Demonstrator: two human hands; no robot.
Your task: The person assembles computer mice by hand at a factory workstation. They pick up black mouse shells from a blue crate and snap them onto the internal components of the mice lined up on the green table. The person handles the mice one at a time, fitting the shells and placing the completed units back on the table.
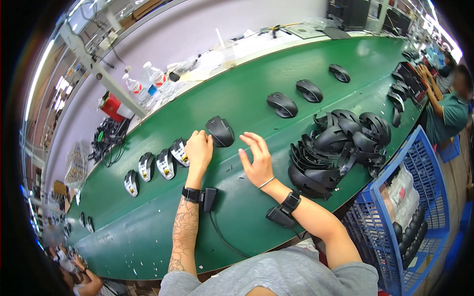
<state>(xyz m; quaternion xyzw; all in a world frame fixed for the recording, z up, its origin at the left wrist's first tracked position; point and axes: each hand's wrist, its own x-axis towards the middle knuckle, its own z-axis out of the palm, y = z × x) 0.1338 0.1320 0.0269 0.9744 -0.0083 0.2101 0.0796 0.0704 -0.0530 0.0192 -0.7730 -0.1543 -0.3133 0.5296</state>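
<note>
My left hand [199,151] is closed, its fingers curled down and hidden from above; what they hold, if anything, does not show. Close on its left sits a half-built computer mouse [179,151] with silver sides and an exposed inside. A black computer mouse [220,132] lies just beyond, between my two hands. My right hand [258,163] hovers over the green bench with its fingers apart, holding nothing. Several more open mouse bodies [166,165] stand in a row to the left. Right of my right hand is a heap of black curved mouse shells [335,148].
Three black mice [282,104] lie farther along the green bench [237,207]. A blue plastic basket [365,212] with black parts stands at the right edge. Bottles [136,86] and a cable bundle [109,138] lie along the back. Other people [447,111] sit at both ends.
</note>
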